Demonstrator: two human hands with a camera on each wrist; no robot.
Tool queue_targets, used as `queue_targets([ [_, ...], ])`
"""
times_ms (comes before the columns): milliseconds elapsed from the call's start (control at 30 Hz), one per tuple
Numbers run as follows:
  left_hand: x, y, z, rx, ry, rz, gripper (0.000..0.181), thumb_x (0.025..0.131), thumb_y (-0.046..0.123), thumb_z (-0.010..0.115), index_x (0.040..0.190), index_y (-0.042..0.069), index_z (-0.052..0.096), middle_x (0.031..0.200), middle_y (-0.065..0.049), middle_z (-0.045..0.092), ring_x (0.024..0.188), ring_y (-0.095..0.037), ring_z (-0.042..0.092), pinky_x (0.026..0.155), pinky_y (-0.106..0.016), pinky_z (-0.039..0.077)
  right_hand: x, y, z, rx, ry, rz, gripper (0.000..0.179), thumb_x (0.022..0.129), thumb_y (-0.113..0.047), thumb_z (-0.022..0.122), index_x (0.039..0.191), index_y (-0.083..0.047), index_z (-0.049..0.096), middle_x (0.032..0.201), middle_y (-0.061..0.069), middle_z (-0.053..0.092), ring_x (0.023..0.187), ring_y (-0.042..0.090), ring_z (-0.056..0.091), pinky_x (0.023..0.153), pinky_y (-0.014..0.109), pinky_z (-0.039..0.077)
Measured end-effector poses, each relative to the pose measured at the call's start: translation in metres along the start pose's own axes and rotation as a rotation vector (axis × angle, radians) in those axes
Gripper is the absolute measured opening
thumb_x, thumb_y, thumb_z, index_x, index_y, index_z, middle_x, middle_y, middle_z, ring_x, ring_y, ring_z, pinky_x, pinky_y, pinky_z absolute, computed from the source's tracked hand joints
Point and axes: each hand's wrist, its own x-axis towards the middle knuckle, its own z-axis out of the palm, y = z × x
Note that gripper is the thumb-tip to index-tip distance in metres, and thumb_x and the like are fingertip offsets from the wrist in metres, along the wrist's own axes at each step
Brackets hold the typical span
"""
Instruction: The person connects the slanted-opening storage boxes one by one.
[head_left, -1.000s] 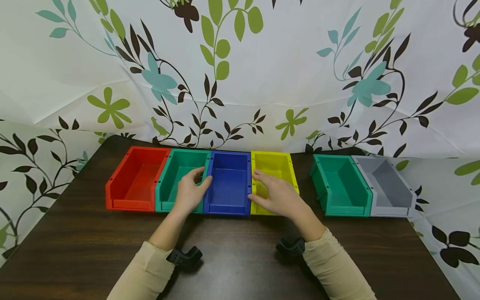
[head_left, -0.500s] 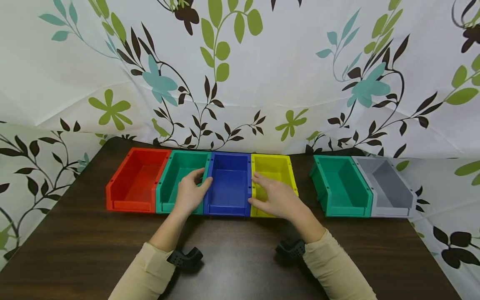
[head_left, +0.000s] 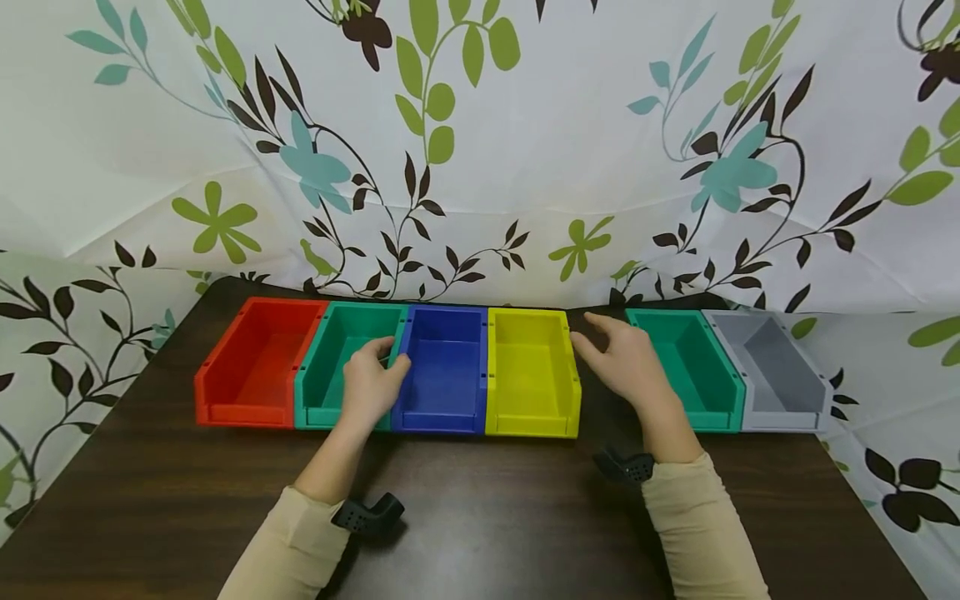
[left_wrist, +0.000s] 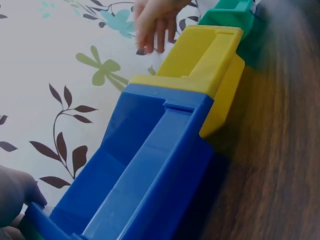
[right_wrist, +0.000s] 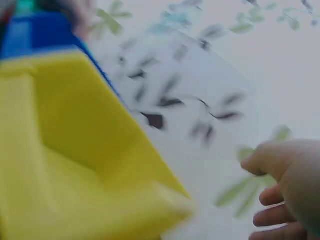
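Note:
Red (head_left: 243,412), left green (head_left: 341,415), blue (head_left: 438,421) and yellow (head_left: 532,423) plastic storage bins stand touching in a row on the dark wooden table. My left hand (head_left: 369,383) is at the wall where the left green and blue bins meet. Its thumb and curved fingers pinch that rim, seen also at the lower left of the left wrist view. My right hand (head_left: 628,360) hovers just right of the yellow bin, fingers extended and holding nothing. The right wrist view shows the right hand (right_wrist: 295,185) apart from the yellow bin (right_wrist: 100,135).
Another green bin (head_left: 697,419) and a grey bin (head_left: 783,421) stand joined on the right, a gap away from the yellow bin. A patterned cloth (head_left: 480,167) hangs behind the table (head_left: 480,517). Both wrists wear small black devices.
The row of red, green, blue and yellow bins has shifted slightly left, my left hand with it. My right hand has left the blue-yellow wall and moved right, past the yellow bin.

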Motion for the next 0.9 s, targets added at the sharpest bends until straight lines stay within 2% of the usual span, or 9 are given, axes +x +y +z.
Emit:
queue_targets([
  [100, 0.001, -0.002, -0.002, 0.028, 0.007, -0.002, 0.047, 0.087, 0.014, 0.055, 0.129, -0.006, 0.053, 0.122, -0.026, 0.061, 0.090, -0.033, 0.063, 0.081, -0.047, 0.052, 0.000, 0.019, -0.015, -0.017, 0.028, 0.112, 0.065, 0.094, -0.049, 0.048, 0.140, -0.002, 0.044, 0.081, 0.015, 0.066, 0.067, 0.032, 0.060, 0.063, 0.043, 0.051],
  [200, 0.003, -0.003, -0.006, 0.058, 0.024, 0.000, 0.047, 0.087, 0.013, 0.054, 0.130, -0.006, 0.052, 0.123, -0.027, 0.060, 0.073, -0.029, 0.062, 0.073, -0.043, 0.053, -0.001, 0.038, -0.029, -0.045, 0.067, 0.186, 0.067, 0.095, -0.048, 0.046, 0.141, 0.001, 0.041, 0.053, 0.012, 0.048, 0.045, 0.027, 0.044, 0.047, 0.036, 0.038],
  [300, 0.005, -0.004, -0.011, 0.077, 0.039, -0.003, 0.047, 0.087, 0.013, 0.052, 0.130, -0.007, 0.052, 0.124, -0.027, 0.059, 0.060, -0.024, 0.056, 0.061, -0.038, 0.050, -0.003, 0.055, -0.039, -0.065, 0.082, 0.254, 0.070, 0.096, -0.047, 0.042, 0.142, 0.005, 0.035, 0.086, 0.026, 0.065, 0.074, 0.041, 0.060, 0.063, 0.049, 0.048],
  [367, 0.006, -0.006, -0.015, 0.090, 0.041, -0.010, 0.047, 0.088, 0.013, 0.052, 0.131, -0.007, 0.051, 0.125, -0.027, 0.058, 0.064, -0.026, 0.059, 0.061, -0.038, 0.050, -0.004, 0.066, -0.044, -0.067, 0.074, 0.316, 0.072, 0.097, -0.046, 0.040, 0.143, 0.008, 0.031, 0.119, 0.036, 0.055, 0.104, 0.052, 0.053, 0.081, 0.060, 0.046],
  [433, 0.007, -0.007, -0.019, 0.096, 0.031, -0.026, 0.048, 0.089, 0.013, 0.050, 0.132, -0.008, 0.049, 0.127, -0.028, 0.056, 0.080, -0.034, 0.063, 0.068, -0.043, 0.052, -0.005, 0.075, -0.048, -0.068, 0.041, 0.387, 0.075, 0.097, -0.047, 0.038, 0.144, 0.010, 0.025, 0.138, 0.039, 0.036, 0.122, 0.056, 0.037, 0.095, 0.065, 0.036],
  [567, 0.009, -0.009, -0.030, 0.120, 0.000, -0.068, 0.051, 0.090, 0.014, 0.047, 0.136, -0.009, 0.043, 0.133, -0.030, 0.050, 0.123, -0.044, 0.047, 0.095, -0.054, 0.045, -0.007, 0.088, -0.052, -0.106, -0.012, 0.503, 0.080, 0.096, -0.050, 0.036, 0.143, 0.012, 0.023, 0.139, 0.042, 0.031, 0.123, 0.061, 0.030, 0.102, 0.070, 0.025],
  [700, 0.011, -0.009, -0.039, 0.144, -0.030, -0.107, 0.053, 0.091, 0.014, 0.044, 0.139, -0.010, 0.038, 0.137, -0.031, 0.045, 0.128, -0.046, 0.040, 0.101, -0.057, 0.039, -0.009, 0.095, -0.052, -0.147, -0.053, 0.571, 0.082, 0.094, -0.053, 0.036, 0.139, 0.015, 0.029, 0.133, 0.043, 0.036, 0.117, 0.062, 0.036, 0.097, 0.070, 0.031],
  [800, 0.012, -0.009, -0.045, 0.155, -0.036, -0.122, 0.054, 0.091, 0.013, 0.043, 0.139, -0.010, 0.037, 0.138, -0.032, 0.043, 0.128, -0.047, 0.039, 0.101, -0.057, 0.039, -0.009, 0.097, -0.052, -0.167, -0.065, 0.572, 0.082, 0.094, -0.053, 0.037, 0.136, 0.017, 0.033, 0.127, 0.042, 0.041, 0.109, 0.058, 0.045, 0.082, 0.062, 0.045],
  [900, 0.012, -0.009, -0.047, 0.164, -0.023, -0.123, 0.054, 0.091, 0.012, 0.041, 0.139, -0.011, 0.037, 0.138, -0.033, 0.043, 0.127, -0.048, 0.040, 0.100, -0.058, 0.039, -0.010, 0.097, -0.052, -0.181, -0.077, 0.562, 0.081, 0.094, -0.054, 0.037, 0.132, 0.018, 0.039, 0.123, 0.042, 0.044, 0.104, 0.056, 0.049, 0.071, 0.056, 0.049],
])
